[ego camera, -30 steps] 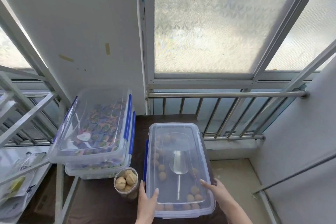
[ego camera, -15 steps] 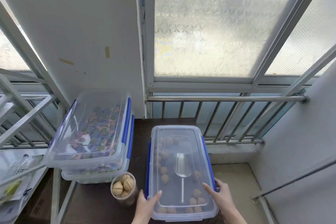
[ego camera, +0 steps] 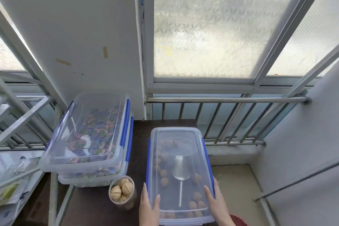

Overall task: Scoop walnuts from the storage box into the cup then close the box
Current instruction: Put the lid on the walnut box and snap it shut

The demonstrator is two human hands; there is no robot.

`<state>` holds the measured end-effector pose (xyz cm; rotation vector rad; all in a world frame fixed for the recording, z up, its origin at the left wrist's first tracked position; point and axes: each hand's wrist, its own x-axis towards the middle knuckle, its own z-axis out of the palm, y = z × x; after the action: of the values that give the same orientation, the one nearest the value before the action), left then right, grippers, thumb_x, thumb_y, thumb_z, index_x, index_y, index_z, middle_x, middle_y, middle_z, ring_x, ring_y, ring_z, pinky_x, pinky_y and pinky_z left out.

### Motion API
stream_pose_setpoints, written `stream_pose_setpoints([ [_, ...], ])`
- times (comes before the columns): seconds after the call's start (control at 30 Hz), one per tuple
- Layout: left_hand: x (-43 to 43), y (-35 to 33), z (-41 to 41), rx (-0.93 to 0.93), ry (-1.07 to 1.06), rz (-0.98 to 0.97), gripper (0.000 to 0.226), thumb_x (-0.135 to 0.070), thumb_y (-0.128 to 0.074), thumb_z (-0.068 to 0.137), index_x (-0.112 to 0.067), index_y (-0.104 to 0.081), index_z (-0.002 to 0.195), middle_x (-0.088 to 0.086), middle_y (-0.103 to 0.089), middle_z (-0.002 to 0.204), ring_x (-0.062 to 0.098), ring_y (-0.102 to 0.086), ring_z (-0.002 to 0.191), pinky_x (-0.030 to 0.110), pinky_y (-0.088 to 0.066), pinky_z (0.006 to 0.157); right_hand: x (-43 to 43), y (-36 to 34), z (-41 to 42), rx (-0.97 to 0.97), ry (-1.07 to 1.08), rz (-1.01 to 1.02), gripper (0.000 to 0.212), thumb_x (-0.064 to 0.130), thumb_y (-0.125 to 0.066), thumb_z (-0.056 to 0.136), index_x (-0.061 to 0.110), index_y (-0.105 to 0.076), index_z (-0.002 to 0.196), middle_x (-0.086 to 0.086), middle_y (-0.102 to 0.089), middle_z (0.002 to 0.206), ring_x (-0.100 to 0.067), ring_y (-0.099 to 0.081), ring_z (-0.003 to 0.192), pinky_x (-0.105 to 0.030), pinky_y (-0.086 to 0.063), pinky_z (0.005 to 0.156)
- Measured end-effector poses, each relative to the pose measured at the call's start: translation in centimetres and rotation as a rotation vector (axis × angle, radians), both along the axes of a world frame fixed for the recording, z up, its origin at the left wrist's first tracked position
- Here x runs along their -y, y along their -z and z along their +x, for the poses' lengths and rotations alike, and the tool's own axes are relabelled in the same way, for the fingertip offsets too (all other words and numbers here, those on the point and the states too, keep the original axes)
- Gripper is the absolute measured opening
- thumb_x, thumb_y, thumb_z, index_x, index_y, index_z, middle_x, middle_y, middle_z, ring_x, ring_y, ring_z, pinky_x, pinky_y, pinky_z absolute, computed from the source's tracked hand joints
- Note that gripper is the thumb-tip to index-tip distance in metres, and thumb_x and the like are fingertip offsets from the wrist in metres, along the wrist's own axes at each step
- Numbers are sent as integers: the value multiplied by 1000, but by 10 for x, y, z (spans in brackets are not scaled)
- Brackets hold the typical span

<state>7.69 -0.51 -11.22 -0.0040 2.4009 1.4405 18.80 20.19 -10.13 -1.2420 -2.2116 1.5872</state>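
The clear storage box (ego camera: 180, 176) with blue side clips lies on the dark table, its lid on. Walnuts (ego camera: 163, 182) and a metal scoop (ego camera: 179, 169) show through the lid. My left hand (ego camera: 149, 209) presses the lid's near left edge, thumb on top. My right hand (ego camera: 216, 202) rests on the near right edge by the blue clip. A clear cup (ego camera: 122, 194) filled with walnuts stands just left of the box.
Two stacked clear boxes (ego camera: 88, 134) of colourful pieces sit at the table's left. A steel railing (ego camera: 225, 100) and frosted window stand behind. Metal shelving (ego camera: 22, 115) with bags is at far left. A red object (ego camera: 237, 220) shows at the bottom right.
The view has tilted slightly so the box sits a little lower. Both hands stay on the lid's near edges, the right one shifted closer to the clip.
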Motion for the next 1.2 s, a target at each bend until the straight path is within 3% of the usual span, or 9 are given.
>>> stream_pose_setpoints([
  [0.4,-6,9,7,-103,5,-156,62,1,-67,82,8,-37,136,31,-45,137,46,-49,123,47,-43,99,4,8,0,-35,-9,46,50,21,-47,100,20,-30,147,7,-48,135,-13,-47,123,-26,-35,100],
  [0.5,-6,11,8,-130,8,-182,62,-14,-59,79,9,-41,134,31,-49,133,47,-54,117,32,-40,95,2,12,0,-24,-10,49,52,25,-47,100,20,-29,149,5,-49,139,-13,-48,125,-29,-36,103],
  [0.57,-5,10,7,-150,33,-160,61,-7,-67,81,8,-40,135,30,-48,135,46,-53,119,29,-35,97,2,13,0,-17,-10,47,53,26,-48,100,20,-29,149,2,-50,141,-14,-48,126,-30,-37,104],
  [0.67,-6,8,6,-140,128,-184,70,6,-80,66,10,-48,128,30,-57,125,46,-63,104,42,-56,71,3,10,-1,16,-19,62,58,38,-46,97,21,-27,150,1,-49,142,-15,-48,127,-31,-38,105],
  [0.77,-7,8,4,-114,204,-223,68,0,-83,63,11,-53,123,31,-65,112,45,-69,86,41,-54,51,1,13,-2,54,-15,74,64,42,-44,96,20,-23,152,-1,-42,150,-20,-43,134,-37,-35,112],
  [0.83,-6,5,1,-140,288,-268,51,-28,-56,89,10,-47,122,32,-67,105,42,-71,82,37,-54,51,1,13,-3,84,-29,94,67,46,-41,95,19,-20,153,-1,-38,153,-20,-40,137,-38,-32,115],
  [0.93,-10,10,-9,-255,319,-352,67,-45,-6,98,9,-36,122,35,-68,96,42,-71,76,37,-54,46,2,7,-3,127,-55,121,64,36,-40,100,14,-14,154,-4,-29,157,-20,-32,142,-36,-27,117],
  [1.07,-13,11,-8,-289,343,-347,58,-45,-3,98,-1,-23,130,36,-67,95,42,-71,70,39,-55,46,1,4,-5,164,-91,142,62,29,-37,102,8,-9,153,-8,-19,160,-21,-24,146,-33,-22,117],
  [1.2,-13,10,-4,-238,326,-408,69,-46,-5,99,11,-34,123,38,-65,98,43,-71,76,40,-56,49,2,2,-6,205,-102,143,63,32,-36,102,8,-8,154,-9,-19,160,-22,-27,145,-34,-25,117],
])
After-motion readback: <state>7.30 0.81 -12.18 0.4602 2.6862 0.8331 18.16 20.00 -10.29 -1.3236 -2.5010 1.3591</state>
